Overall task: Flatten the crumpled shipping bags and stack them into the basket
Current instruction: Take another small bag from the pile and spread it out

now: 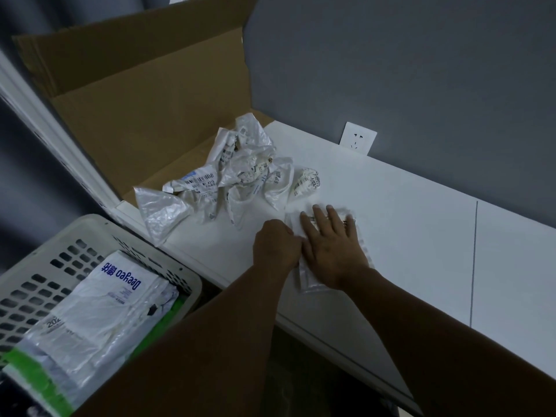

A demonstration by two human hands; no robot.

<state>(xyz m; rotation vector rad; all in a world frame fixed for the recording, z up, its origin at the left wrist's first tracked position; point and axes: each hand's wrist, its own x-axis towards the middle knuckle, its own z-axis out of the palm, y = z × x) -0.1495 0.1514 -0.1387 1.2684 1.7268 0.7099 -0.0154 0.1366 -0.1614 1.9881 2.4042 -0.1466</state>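
— Where is the bag being worked on?
— The shipping bag (310, 281) lies flat on the white bench (421, 236), near its front edge. It is under the right grip (331, 248), whose fingers are straight and spread, palm down on the plastic.
— And the other one?
— The left grip (276, 245) sits at the bag's left edge, touching the right one, knuckles up and fingers curled under. Whether it pinches the plastic I cannot tell.
— What lies around them?
— Just beyond the hands is a pile of crumpled bags (240, 176) with barcode labels, and a balled-up bag (305, 182) at its right end. Behind the pile stands an open cardboard box (150, 100). Off the bench's front left the perforated basket (192, 284) holds a stack of flattened bags (99, 305), the top one printed in blue. A wall socket (358, 141) sits on the grey wall behind
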